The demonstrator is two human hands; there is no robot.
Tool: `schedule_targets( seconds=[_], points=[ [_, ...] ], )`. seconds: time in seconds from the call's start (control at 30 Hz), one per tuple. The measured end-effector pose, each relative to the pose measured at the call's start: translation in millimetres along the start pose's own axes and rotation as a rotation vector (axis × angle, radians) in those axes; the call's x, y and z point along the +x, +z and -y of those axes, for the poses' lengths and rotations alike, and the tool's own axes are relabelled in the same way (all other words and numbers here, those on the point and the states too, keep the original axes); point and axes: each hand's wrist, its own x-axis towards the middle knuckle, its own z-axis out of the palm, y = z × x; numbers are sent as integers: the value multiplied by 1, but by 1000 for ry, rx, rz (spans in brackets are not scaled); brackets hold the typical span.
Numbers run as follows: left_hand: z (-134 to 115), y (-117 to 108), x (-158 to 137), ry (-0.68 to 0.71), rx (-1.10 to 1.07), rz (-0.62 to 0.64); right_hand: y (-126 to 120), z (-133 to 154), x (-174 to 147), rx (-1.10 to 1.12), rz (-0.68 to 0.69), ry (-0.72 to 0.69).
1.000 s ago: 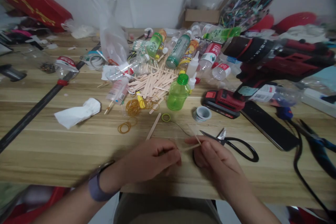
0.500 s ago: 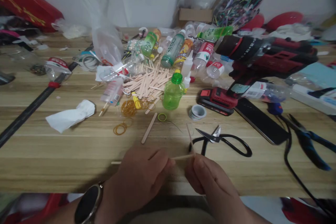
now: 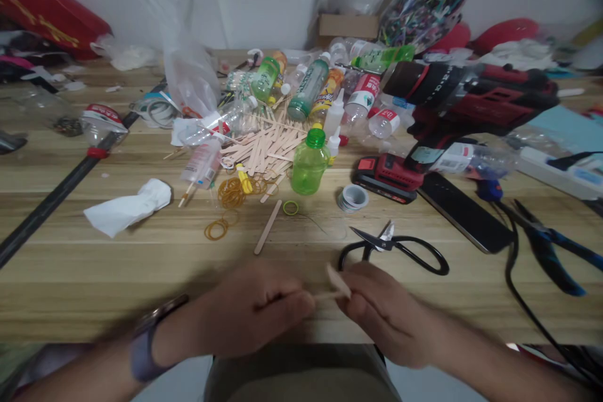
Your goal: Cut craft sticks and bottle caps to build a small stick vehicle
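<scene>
At six o'clock, a thin stick [image 3: 326,296] is clasped by the left hand [image 3: 264,311], at seven; a flat stick [image 3: 338,280] meeting it is pinched by the right hand [image 3: 389,311], at five, and has just been turned broad-face up, seemingly being re-angled.

The wood-grain worktop [image 3: 141,276] bears, nearer its front, 1 loose flat wooden stick [image 3: 267,227], a yellow-green ring [image 3: 291,213] just beyond it, and black-handled scissors [image 3: 386,242] lying with their blades apart. On the left lie a crumpled white tissue [image 3: 129,207], a tangle of rubber bands [image 3: 230,193] and a long black bar [image 3: 51,198], while farther back a heap of flat sticks [image 3: 264,147] spreads beside 1 upright green bottle [image 3: 307,169]. On the right, a red-and-black drill [image 3: 471,93] stands on its battery near a dark phone [image 3: 464,210] and pliers [image 3: 549,251].
</scene>
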Motion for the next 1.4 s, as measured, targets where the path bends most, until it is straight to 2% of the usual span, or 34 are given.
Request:
schedule_targets(
  seconds=[0.07, 0.1, 0.17, 0.27, 0.37, 0.47, 0.6, 0.67, 0.73, 0.8, 0.9, 1.07, 1.13, 1.3, 1.4],
  points=[
    [1, -1, 0, 158, 466, -265, 19, -1, -2, 126, -111, 103],
    [3, -1, 0, 222, 650, -343, 28, -2, -2, 203, -166, 140],
    [10, 1, 2, 296, 874, -409, 41, -6, -2, 383, -269, 208],
    [18, 2, 7, 323, 921, -409, 46, -13, -3, 416, -317, 230],
    [18, -2, 14, 283, 770, -357, 38, -20, -5, 330, -336, 222],
    [14, -10, 21, 222, 470, -273, 30, -19, -7, 233, -380, 221],
    [11, -16, 27, 96, -49, -77, 24, -12, -4, -161, -428, 94],
    [12, -15, 27, -11, -204, 13, 22, -11, -3, -350, -467, 12],
    [12, -12, 26, -68, -253, 71, 21, -12, -2, -481, -511, -54],
    [11, -9, 25, -57, -256, 75, 20, -14, -1, -550, -532, -116],
    [12, -5, 24, -16, -338, 76, 17, -15, -2, -557, -523, -170],
    [10, -2, 23, -25, -516, 211, 7, -10, -3, -605, -474, -284],
    [6, 0, 19, 10, -400, 138, 6, -7, -4, -628, -466, -306],
    [0, 10, 6, 324, 365, -368, 21, -1, -7, -598, -505, -205],
    [3, 14, 6, 407, 667, -515, 29, 1, -4, -544, -561, -130]
  ],
)
